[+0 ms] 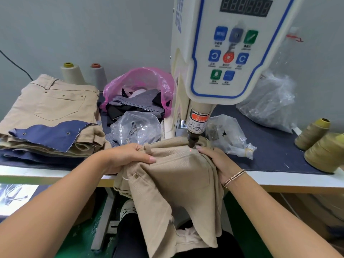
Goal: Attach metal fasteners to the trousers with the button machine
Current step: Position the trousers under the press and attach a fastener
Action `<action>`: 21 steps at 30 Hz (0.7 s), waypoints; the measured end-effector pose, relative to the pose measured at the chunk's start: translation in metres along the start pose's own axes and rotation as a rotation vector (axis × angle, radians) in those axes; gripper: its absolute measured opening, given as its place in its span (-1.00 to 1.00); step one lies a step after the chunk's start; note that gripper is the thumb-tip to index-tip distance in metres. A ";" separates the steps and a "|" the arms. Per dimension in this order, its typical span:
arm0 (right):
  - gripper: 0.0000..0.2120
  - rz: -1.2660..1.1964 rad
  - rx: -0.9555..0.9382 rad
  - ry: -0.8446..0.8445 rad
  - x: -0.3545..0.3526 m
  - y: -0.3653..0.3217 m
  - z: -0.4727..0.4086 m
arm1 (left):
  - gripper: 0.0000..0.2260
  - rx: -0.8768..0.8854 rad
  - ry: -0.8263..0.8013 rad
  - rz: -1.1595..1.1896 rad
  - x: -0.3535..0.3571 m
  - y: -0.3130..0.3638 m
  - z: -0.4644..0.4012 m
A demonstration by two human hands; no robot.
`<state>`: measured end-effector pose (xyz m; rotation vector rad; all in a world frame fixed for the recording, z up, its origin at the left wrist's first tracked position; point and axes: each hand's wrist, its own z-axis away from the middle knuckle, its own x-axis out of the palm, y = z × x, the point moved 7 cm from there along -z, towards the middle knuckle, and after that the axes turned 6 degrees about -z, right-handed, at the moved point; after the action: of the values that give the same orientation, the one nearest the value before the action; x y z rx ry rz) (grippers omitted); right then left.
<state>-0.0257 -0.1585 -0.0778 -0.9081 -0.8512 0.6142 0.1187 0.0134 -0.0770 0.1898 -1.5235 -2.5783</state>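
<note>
Beige trousers (176, 175) lie under the white button machine (223, 53) and hang off the table's front edge. The machine's dark punch tip (192, 141) stands just above the cloth, with a red laser dot (191, 150) on the fabric below it. My left hand (126, 157) grips the waistband to the left of the punch, fingers curled over a belt loop. My right hand (217, 161) holds the bunched cloth to the right, fingertips close to the punch. A round fastener (136, 175) shows on the trousers near the table edge.
A stack of beige trousers (50, 112) with a blue cloth scrap sits at the left. Behind the machine lie a pink bag of fabric scraps (141, 84) and clear plastic bags (135, 127). Thread cones (320, 146) stand at the right.
</note>
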 end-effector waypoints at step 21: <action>-0.59 -0.002 -0.101 -0.009 0.004 -0.005 -0.001 | -0.77 0.117 0.054 0.215 0.002 -0.006 -0.003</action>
<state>-0.0224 -0.1584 -0.0720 -0.9958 -0.8979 0.5779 0.1166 0.0135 -0.0839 0.1007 -1.5826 -2.3037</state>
